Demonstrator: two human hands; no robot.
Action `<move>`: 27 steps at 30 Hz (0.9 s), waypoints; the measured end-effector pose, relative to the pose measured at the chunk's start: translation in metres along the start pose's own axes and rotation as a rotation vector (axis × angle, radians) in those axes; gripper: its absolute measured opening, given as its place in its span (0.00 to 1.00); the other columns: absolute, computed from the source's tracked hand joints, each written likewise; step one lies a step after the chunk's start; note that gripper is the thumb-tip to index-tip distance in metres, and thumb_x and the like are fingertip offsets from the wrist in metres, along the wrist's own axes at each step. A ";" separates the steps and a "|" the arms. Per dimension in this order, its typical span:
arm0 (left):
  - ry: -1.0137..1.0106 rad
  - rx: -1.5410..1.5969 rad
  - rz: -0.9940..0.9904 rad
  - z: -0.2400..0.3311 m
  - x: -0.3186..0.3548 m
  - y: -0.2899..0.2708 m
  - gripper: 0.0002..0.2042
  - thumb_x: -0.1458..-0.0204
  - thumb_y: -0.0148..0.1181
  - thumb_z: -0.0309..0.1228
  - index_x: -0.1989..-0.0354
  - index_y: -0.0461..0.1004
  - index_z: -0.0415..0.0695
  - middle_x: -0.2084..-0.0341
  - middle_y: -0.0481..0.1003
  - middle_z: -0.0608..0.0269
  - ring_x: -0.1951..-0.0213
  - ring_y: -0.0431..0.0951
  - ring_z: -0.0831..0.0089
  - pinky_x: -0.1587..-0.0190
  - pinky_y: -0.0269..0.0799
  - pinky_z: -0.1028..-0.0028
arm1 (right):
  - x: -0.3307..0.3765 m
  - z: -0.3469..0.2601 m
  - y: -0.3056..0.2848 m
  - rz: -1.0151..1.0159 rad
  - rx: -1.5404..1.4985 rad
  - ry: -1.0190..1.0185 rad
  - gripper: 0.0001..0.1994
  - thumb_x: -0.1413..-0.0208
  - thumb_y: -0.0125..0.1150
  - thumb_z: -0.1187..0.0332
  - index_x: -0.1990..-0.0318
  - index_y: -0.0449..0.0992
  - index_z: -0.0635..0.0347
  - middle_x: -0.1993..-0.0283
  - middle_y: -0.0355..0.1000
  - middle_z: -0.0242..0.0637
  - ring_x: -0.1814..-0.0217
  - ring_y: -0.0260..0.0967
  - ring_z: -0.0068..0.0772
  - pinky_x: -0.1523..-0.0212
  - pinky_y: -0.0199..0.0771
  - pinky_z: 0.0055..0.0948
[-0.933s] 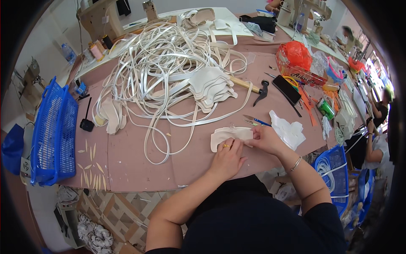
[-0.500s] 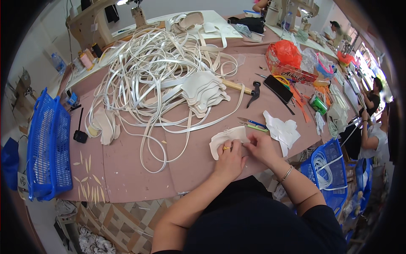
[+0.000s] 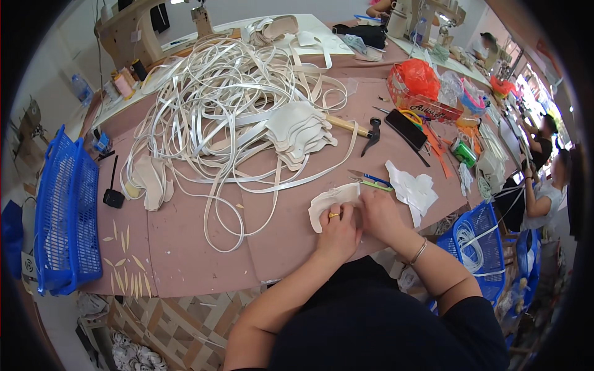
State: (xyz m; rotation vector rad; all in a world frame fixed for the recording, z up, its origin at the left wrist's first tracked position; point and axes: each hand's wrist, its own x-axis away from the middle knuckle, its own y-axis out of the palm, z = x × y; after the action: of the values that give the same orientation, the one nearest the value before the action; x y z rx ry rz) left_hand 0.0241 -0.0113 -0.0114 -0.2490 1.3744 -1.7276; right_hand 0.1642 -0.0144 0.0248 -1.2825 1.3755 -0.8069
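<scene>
Both hands pressing cream leather piece flat on table: left hand and right hand fingers pinched together on its edge. Step: likely folding edge. Snips just beyond grip.

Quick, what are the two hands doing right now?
Left hand: fingers curled, pressing down on the cream curved piece on the table.
Right hand: fingers bent onto the same piece; whether it grips cannot be told.

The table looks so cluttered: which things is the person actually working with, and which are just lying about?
In use: cream cut-out piece, pressed by left hand and right hand.

Lying about: tangled white straps, hammer, snips, blue basket.
</scene>
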 end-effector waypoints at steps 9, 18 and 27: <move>-0.017 0.006 0.024 0.001 0.000 -0.003 0.27 0.57 0.57 0.41 0.51 0.64 0.37 0.58 0.62 0.60 0.53 0.60 0.62 0.50 0.52 0.63 | -0.027 0.024 -0.008 -0.299 -0.481 0.512 0.10 0.62 0.63 0.67 0.75 0.72 0.64 0.80 0.70 0.40 0.76 0.70 0.35 0.73 0.69 0.30; -0.010 -0.042 -0.014 0.001 -0.003 -0.002 0.25 0.56 0.57 0.42 0.51 0.66 0.39 0.56 0.62 0.60 0.53 0.59 0.60 0.51 0.52 0.61 | -0.021 0.011 -0.014 -0.192 -0.277 0.338 0.11 0.63 0.65 0.66 0.79 0.71 0.63 0.80 0.69 0.43 0.76 0.69 0.39 0.74 0.68 0.33; 0.028 -0.070 -0.039 0.002 -0.001 0.000 0.26 0.55 0.56 0.41 0.50 0.65 0.38 0.52 0.61 0.59 0.52 0.58 0.58 0.50 0.51 0.59 | -0.035 0.031 -0.009 -0.536 -0.839 0.863 0.11 0.59 0.64 0.69 0.79 0.67 0.64 0.82 0.69 0.43 0.81 0.70 0.31 0.81 0.68 0.29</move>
State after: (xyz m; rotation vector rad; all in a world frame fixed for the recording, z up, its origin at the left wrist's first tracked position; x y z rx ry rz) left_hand 0.0259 -0.0113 -0.0103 -0.2937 1.4608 -1.7220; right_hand 0.1921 0.0228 0.0341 -2.1456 2.2358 -1.3087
